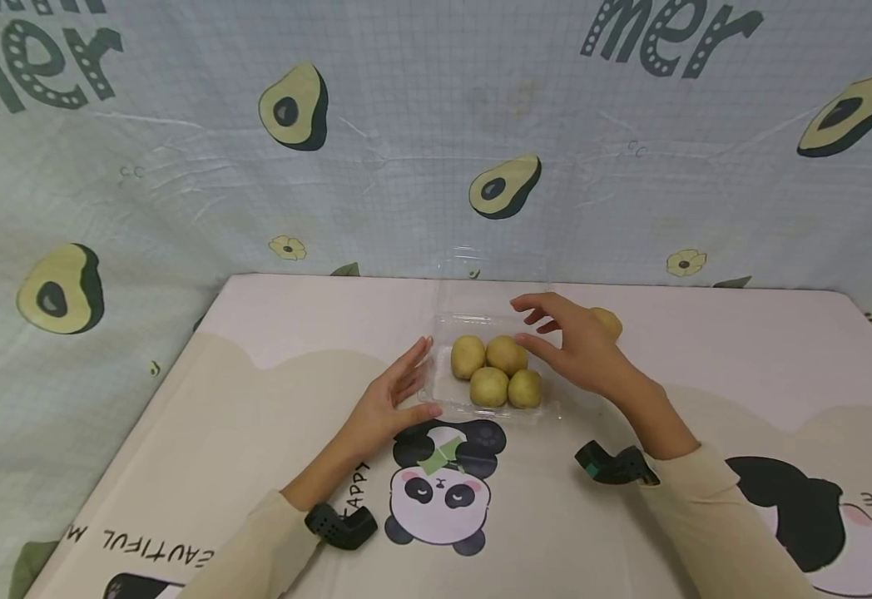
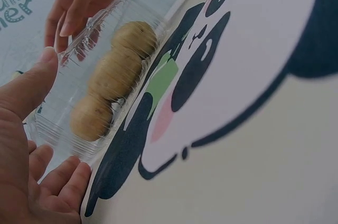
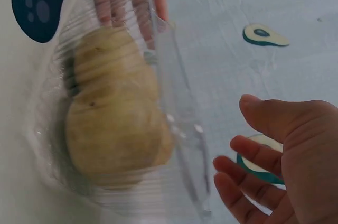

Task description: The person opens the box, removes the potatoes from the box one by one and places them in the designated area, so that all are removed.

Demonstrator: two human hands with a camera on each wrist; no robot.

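- Cream cloth with printed pandas covers the table (image 1: 256,391); two pandas show whole or nearly so on it, one in the middle (image 1: 442,491) and one at the right edge (image 1: 825,516).
- The left hand (image 1: 391,403) lies at the left side of the container, fingers straight and relaxed, holding nothing; the thumb reaches toward the near left corner. Whether the fingertips touch the plastic I cannot tell.
- One clear plastic clamshell container (image 1: 443,391) sits on the table between the two hands, its lid (image 1: 481,287) standing up at the back.
- Four yellowish potatoes (image 1: 496,370) lie inside it, packed close in two pairs, touching each other.
- The right hand (image 1: 574,345) hovers at the right side of the container, fingers spread and loosely bent, empty; its thumb is near the rear right potato.
- One more potato (image 1: 610,323) lies on the cloth just behind the right hand, outside the container.
- The two hands are apart, one at each side of the container.
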